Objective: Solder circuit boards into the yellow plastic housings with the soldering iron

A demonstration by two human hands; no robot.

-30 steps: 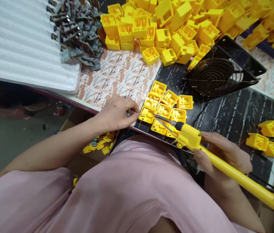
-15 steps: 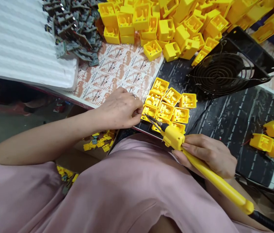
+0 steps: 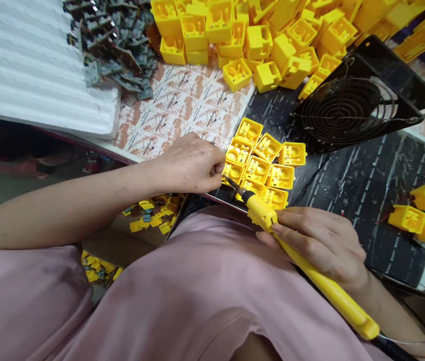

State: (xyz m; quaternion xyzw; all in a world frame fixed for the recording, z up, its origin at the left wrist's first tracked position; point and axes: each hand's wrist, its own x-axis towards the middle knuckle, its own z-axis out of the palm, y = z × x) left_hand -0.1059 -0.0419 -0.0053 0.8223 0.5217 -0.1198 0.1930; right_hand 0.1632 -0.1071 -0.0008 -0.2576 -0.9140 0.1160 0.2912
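A yellow soldering iron (image 3: 310, 271) with a black collar and a thin dark tip lies in the grip of my right hand (image 3: 321, 240). Its tip points left at the nearest-left housing of a cluster of small open yellow plastic housings (image 3: 257, 170); whether it touches cannot be made out. My left hand (image 3: 200, 163), a ring on one finger, is closed beside that same housing. Its fingertips are turned away, so what they pinch is hidden. Small metal parts show inside several housings.
A black fan (image 3: 347, 110) with a wire guard stands behind the cluster. Yellow housings (image 3: 272, 45) are heaped at the back, grey circuit boards (image 3: 118, 45) on white foam (image 3: 39, 70) at left. More wired housings (image 3: 408, 219) lie right. Yellow pieces (image 3: 155, 218) sit below the table edge.
The soldering iron and my right hand have shifted slightly left, the tip staying by the left housing. My left hand has moved a little right, still closed.
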